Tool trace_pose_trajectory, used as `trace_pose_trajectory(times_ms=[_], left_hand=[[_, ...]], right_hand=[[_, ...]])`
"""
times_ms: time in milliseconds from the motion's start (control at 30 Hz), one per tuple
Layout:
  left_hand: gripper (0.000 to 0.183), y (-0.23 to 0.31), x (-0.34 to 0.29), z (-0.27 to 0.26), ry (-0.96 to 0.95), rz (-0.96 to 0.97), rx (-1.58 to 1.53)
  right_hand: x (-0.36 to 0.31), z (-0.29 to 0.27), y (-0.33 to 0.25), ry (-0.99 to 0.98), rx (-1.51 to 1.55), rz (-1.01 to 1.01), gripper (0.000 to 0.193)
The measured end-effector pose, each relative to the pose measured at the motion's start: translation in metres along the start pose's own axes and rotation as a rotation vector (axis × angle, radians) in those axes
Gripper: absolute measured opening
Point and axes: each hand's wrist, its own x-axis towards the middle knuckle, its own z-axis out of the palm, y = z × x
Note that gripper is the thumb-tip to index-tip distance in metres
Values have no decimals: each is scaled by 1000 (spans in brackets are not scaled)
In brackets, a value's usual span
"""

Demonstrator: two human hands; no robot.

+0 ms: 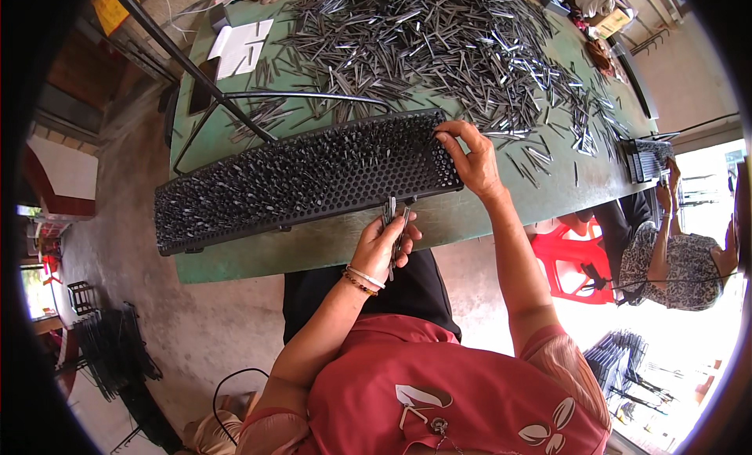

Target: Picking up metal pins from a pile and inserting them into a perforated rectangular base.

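Note:
A long black rack (368,190) full of round holes lies slantwise along the near edge of the green table. Dark, thin metal strips (258,173) stand packed in its left and middle part; a band of bare holes runs toward the right. My left hand (377,247), just in front of the rack, is closed around a small bundle of thin strips (389,211) pointing upward. At the rack's far right end is my right hand (472,161), its thumb and index finger pinched at the far edge. What sits between those fingertips is too small to make out.
A large heap of loose strips (439,48) spreads over the green table (548,200). White paper (243,49) lies at the back left, near a black metal pole frame (192,71). Right, another person (677,259) works beside a red plastic stool (570,263).

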Motion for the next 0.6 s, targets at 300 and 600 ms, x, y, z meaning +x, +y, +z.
trace_pose_trajectory(times_ms=[300,600], left_hand=[[27,-1,1,-1,7,-1,-5],[28,1,0,0,7,-9,0]], right_hand=[[1,2,-4,26,-55,-42,12],[2,1,-8,-6,-5,12,13]])
